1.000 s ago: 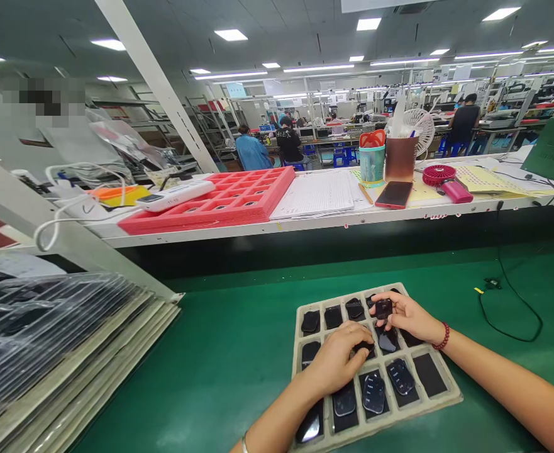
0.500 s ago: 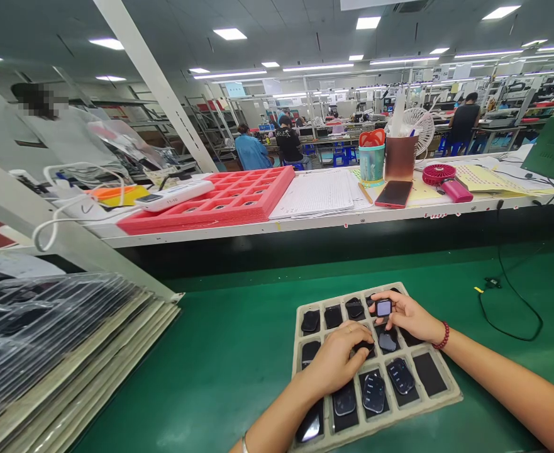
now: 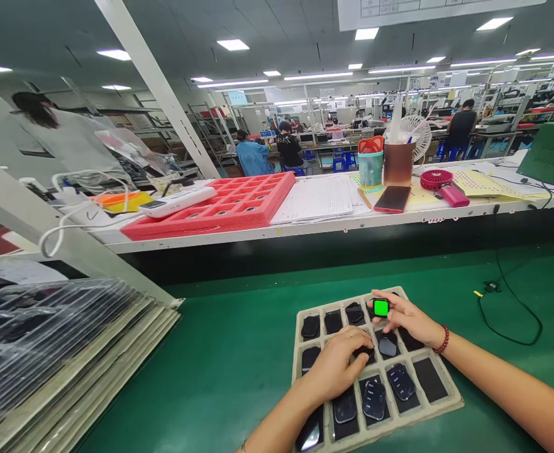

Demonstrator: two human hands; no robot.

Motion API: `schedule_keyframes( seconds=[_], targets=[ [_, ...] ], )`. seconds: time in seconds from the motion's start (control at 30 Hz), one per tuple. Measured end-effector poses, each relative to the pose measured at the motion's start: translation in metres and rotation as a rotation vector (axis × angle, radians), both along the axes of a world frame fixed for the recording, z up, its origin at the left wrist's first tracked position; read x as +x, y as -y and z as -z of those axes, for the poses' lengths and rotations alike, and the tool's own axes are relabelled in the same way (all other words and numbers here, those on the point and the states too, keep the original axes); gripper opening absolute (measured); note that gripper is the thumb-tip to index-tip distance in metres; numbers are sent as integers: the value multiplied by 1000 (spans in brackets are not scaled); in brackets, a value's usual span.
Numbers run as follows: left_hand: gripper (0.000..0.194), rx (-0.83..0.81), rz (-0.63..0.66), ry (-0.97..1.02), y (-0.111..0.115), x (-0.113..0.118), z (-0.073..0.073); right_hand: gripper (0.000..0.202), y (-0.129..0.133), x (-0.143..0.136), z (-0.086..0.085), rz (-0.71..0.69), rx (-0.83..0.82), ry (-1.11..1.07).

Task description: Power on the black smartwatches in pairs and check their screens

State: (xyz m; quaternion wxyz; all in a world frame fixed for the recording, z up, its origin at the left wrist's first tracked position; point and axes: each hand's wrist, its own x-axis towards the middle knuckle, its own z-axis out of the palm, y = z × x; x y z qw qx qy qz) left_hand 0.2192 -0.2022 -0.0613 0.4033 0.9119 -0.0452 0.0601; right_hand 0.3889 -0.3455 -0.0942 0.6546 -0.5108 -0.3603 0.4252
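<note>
A pale moulded tray (image 3: 454, 400) holds several dark watch-like devices in separate compartments, some with lit text on their faces. Between the thumb and fingers of my right hand (image 3: 413, 321) is a small smartwatch (image 3: 381, 307), lifted over the tray's far right part, its square screen bright green. My left hand (image 3: 336, 362) lies across the middle of the tray. Its thumb and fingers close around a black device (image 3: 365, 352) in a middle-row compartment, and they cover most of it. A near-right compartment (image 3: 430, 379) shows only its black lining.
Stacked clear trays (image 3: 55, 352) stand at the left on the green bench (image 3: 224, 352). A black cable (image 3: 517, 340) loops at the right. Along the shelf are a red foam tray (image 3: 258, 217), papers (image 3: 317, 200), a phone (image 3: 392, 199) and a pink fan (image 3: 453, 194). Several people sit farther back.
The smartwatch screen has turned from pale white to green. Both hands keep nearly the same places and grips. My view has tilted slightly.
</note>
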Motion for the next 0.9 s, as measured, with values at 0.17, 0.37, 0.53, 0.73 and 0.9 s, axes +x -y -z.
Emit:
schedule_keyframes(
  seconds=[0.17, 0.37, 0.53, 0.73, 0.9],
  targets=[
    [23, -11, 1, 0, 1, 0, -3, 50, -1, 6, 3, -14, 15, -166],
    [22, 1, 3, -2, 0, -1, -3, 47, -2, 10, 5, -13, 58, -219],
    [25, 4, 6, 22, 0, -2, -1, 45, -1, 7, 3, -8, 54, -208],
    [27, 42, 3, 31, 0, -3, -1, 44, 3, 6, 1, -33, 42, -160],
    [26, 65, 12, 34, 0, -3, 0, 39, 6, 5, -4, -53, 31, -120]
  ],
)
